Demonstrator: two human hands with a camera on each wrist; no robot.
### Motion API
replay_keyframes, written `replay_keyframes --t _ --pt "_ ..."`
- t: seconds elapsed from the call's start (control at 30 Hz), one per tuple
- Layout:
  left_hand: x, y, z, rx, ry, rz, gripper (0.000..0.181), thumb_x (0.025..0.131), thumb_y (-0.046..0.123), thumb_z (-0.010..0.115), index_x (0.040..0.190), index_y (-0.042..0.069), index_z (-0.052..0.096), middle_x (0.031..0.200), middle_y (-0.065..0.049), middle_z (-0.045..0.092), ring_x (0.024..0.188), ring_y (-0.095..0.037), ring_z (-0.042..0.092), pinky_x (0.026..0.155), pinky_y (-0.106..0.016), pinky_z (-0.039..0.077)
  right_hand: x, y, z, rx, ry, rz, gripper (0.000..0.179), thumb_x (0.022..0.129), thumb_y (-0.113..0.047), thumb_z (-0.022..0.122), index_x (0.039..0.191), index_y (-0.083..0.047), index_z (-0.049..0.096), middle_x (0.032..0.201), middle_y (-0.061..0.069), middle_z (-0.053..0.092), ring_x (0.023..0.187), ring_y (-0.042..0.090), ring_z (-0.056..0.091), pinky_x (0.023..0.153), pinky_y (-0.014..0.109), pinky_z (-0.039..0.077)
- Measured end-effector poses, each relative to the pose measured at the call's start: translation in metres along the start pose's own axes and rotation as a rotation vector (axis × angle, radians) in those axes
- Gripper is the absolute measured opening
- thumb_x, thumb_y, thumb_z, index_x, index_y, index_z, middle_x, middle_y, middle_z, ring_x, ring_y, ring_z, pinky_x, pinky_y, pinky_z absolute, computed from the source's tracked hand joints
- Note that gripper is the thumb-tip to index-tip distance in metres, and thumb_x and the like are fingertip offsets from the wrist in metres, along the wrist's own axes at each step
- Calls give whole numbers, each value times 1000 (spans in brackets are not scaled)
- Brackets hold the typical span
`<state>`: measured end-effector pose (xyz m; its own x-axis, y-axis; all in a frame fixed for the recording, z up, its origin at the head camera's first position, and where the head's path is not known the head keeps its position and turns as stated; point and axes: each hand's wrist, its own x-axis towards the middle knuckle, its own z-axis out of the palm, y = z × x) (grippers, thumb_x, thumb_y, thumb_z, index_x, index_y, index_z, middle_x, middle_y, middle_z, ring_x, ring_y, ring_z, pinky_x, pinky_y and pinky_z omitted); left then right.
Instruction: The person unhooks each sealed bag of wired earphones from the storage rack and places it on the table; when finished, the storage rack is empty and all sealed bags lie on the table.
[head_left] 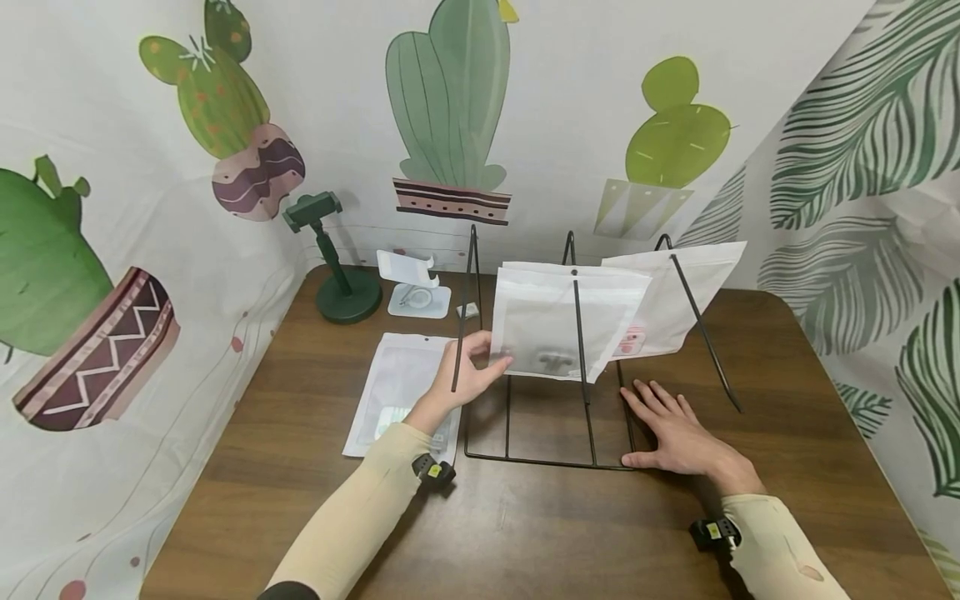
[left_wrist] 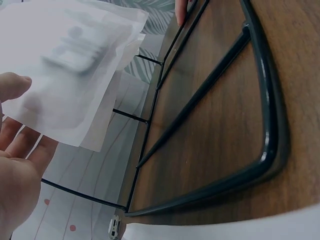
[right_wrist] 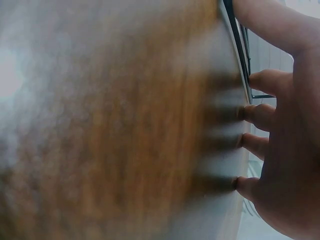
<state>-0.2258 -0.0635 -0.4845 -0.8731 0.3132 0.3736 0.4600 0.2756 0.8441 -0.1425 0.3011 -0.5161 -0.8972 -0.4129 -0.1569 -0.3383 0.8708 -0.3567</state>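
Note:
My left hand (head_left: pixel 465 379) pinches the lower left edge of a white zip pouch (head_left: pixel 551 321), its thumb in front and its fingers behind, as the left wrist view (left_wrist: pixel 75 70) shows. A dark grey item shows dimly through the pouch, and a second white edge peeks out behind it. The pouch stands in a black wire rack (head_left: pixel 547 462). Another white pouch (head_left: pixel 678 292) with a pink label leans in the rack's right part. My right hand (head_left: pixel 675 433) lies with fingers spread on the table, thumb and fingertips beside the rack's right base rod.
Left of the rack lies a flat white pouch (head_left: pixel 397 375), partly under my left forearm. A dark green stand (head_left: pixel 345 292), a white folding phone stand (head_left: pixel 420 300) and a small pale piece (head_left: pixel 468 311) stand at the back. A cactus-print cloth hangs behind the brown table (head_left: pixel 495 533).

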Motion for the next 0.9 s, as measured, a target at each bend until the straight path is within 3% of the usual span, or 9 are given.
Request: replay_keyframes --t 0.37,0.63,0.9 --pt "-2 41 -1 5 59 65 23 80 -4 72 103 -6 67 98 -21 73 88 -32 72 82 -35 58 0 0 1 1 6 -4 106 75 -64 71 154 -9 27 159 25 20 145 48 13 108 72 9" --pt "0 47 2 10 68 92 25 81 -5 70 106 -6 66 101 -22 71 87 -34 70 77 -43 58 0 2 2 3 7 -8 106 76 -64 71 154 -9 27 159 25 20 145 47 12 108 72 9" --pt "2 46 9 -3 120 121 25 78 -7 68 103 -8 66 97 -23 70 84 -35 69 72 -46 58 0 2 1 4 10 -8 106 76 -65 71 154 -9 27 159 24 20 145 47 12 108 72 9"
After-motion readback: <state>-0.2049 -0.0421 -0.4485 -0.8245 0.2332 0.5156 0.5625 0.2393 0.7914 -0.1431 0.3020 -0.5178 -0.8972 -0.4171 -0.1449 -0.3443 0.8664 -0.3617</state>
